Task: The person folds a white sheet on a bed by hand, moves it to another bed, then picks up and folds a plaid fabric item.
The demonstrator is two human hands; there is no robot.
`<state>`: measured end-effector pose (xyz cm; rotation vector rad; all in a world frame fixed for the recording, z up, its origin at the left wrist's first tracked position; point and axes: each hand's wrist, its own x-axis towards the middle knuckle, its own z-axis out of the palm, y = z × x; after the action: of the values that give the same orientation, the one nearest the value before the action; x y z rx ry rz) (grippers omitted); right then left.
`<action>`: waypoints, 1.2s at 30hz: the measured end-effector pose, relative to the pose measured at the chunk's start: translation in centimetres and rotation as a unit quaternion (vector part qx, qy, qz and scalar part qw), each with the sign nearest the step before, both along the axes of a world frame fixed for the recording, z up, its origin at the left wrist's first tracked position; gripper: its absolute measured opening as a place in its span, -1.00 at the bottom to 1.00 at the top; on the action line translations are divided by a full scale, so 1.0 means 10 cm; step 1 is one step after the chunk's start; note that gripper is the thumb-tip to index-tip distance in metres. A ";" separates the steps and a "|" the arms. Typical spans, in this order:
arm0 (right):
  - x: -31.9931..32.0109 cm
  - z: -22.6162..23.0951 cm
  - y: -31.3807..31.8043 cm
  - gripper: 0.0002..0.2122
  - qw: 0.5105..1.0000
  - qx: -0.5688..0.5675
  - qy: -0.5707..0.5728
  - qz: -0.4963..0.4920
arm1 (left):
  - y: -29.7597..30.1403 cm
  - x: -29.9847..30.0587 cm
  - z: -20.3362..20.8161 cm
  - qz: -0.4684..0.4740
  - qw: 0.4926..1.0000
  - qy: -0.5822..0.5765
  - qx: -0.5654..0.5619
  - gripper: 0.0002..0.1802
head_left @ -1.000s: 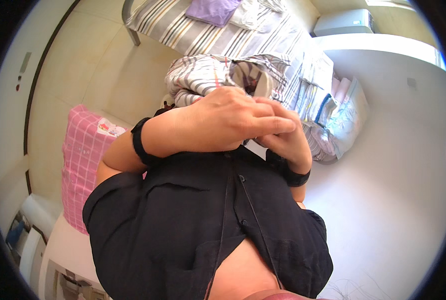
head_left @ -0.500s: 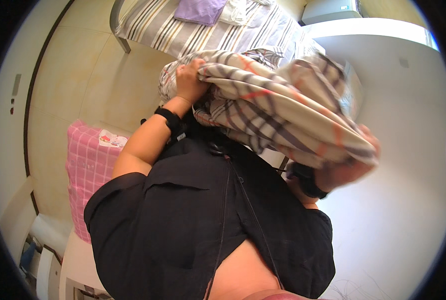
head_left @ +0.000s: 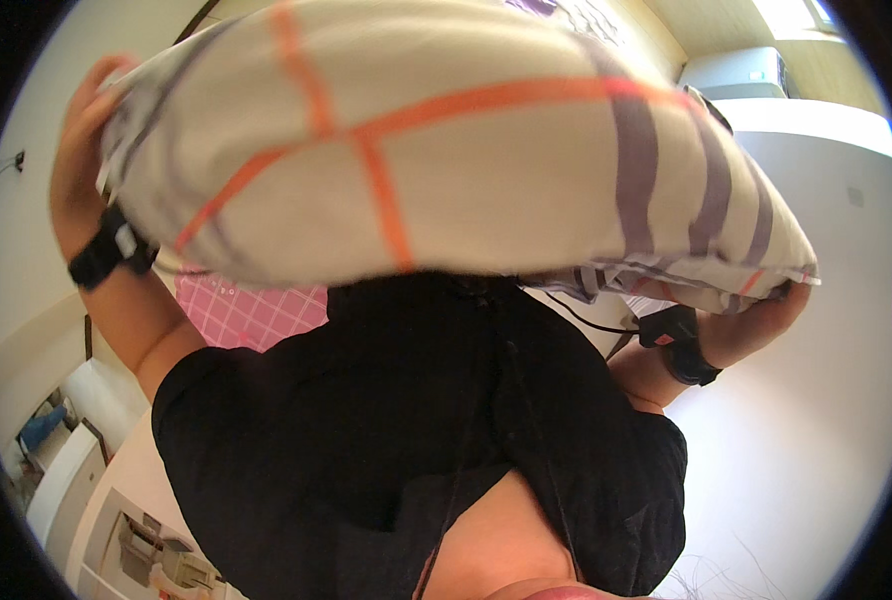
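A large beige plaid cloth (head_left: 506,170) with orange and dark grey stripes is spread wide before my chest, billowing toward me. At its left end my left hand (head_left: 84,140) is raised and closed on the edge, its fingers partly behind the fabric and slightly blurred. My right hand (head_left: 774,318) grips the right corner lower down, its fingertips covered by the folds. Each wrist wears a black strap with a small device, and a thin dark cable runs near the right one.
Beyond the cloth, a white wall (head_left: 796,430) stands close on the right. A pink checked cover (head_left: 251,310) lies at the left behind my arm. A grey box-like case (head_left: 731,72) is at the far right. The cloth hides most of the bed.
Both hands have moved apart, the left one up and outward. The bunched cloth has opened out into a broad sheet, now blocking the view of the striped bed.
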<state>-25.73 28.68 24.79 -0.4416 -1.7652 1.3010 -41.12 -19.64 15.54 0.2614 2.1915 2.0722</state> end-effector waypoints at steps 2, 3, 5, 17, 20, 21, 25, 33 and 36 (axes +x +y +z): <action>-0.04 0.09 -0.07 -0.66 0.982 -0.174 -0.001 0.076 | -0.06 -0.30 -0.07 0.012 0.947 -0.026 -0.320 -0.76; -0.04 0.12 -0.13 -0.66 0.981 -0.177 0.002 0.081 | -0.05 -0.39 -0.34 0.041 0.940 0.063 -0.331 -0.76; -0.03 0.15 -0.02 -0.68 0.981 -0.161 -0.001 0.112 | 0.63 -0.25 -0.66 0.120 0.957 0.151 -0.215 -0.78; -0.10 -0.13 -0.28 -0.79 0.936 0.329 -0.073 0.102 | 2.87 0.98 -1.10 -0.007 0.960 0.272 -0.073 -0.72; -0.10 -0.15 -0.25 -0.76 0.941 0.300 -0.086 0.127 | 3.06 0.89 -1.29 -0.021 0.955 0.283 -0.090 -0.67; -0.10 -0.16 -0.23 -0.76 0.940 0.304 -0.088 0.129 | 3.12 0.89 -1.35 -0.046 0.954 0.276 -0.110 -0.65; -0.10 -0.18 -0.19 -0.80 0.926 0.347 -0.092 0.116 | 3.33 0.94 -1.27 -0.004 0.962 0.267 -0.059 -0.71; -0.06 -0.22 -0.02 -0.82 0.988 0.076 -0.083 0.105 | 3.29 0.82 -1.30 -0.135 0.980 0.140 0.045 -0.88; -0.09 -0.19 -0.11 -0.80 0.989 -0.006 -0.085 0.117 | 2.98 0.61 -1.33 -0.197 0.959 -0.069 0.194 -0.88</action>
<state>-26.60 27.54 22.85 -0.3690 -1.9995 1.4736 -35.01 10.14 2.28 0.5221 1.4892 2.1830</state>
